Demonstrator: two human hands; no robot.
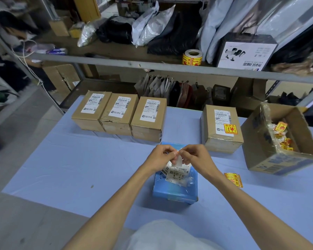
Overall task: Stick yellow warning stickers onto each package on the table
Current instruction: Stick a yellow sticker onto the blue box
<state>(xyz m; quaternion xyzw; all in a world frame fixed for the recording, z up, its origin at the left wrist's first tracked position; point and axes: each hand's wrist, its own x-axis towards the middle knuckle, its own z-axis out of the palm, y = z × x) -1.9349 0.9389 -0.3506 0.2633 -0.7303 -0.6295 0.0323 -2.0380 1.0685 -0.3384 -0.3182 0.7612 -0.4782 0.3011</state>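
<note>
Head view: we see the left hand (161, 156) and the right hand (195, 156) brought together, fingertips meeting. Both pinch one yellow warning sticker (178, 152), of which only a sliver shows, with its white backing paper (178, 161) hanging below. We cannot tell which hand has which layer. They hover just above the blue package (175, 190), over its shipping label (178, 175).

At eleven o'clock stand three cardboard boxes (118, 114) with no sticker on the faces we see. At one o'clock a fourth box (221, 127) carries its applied sticker (230, 129). An open carton (282, 138) at two o'clock holds scraps, and spare stickers (233, 179) lie at four o'clock on the table (79, 159).

We judge the peel to be under way. The freed sticker could curl and cling to a fingertip or to itself. Pressed straight down, it could cover the barcode. The package's crinkled plastic wrap may leave it wrinkled or poorly stuck.
</note>
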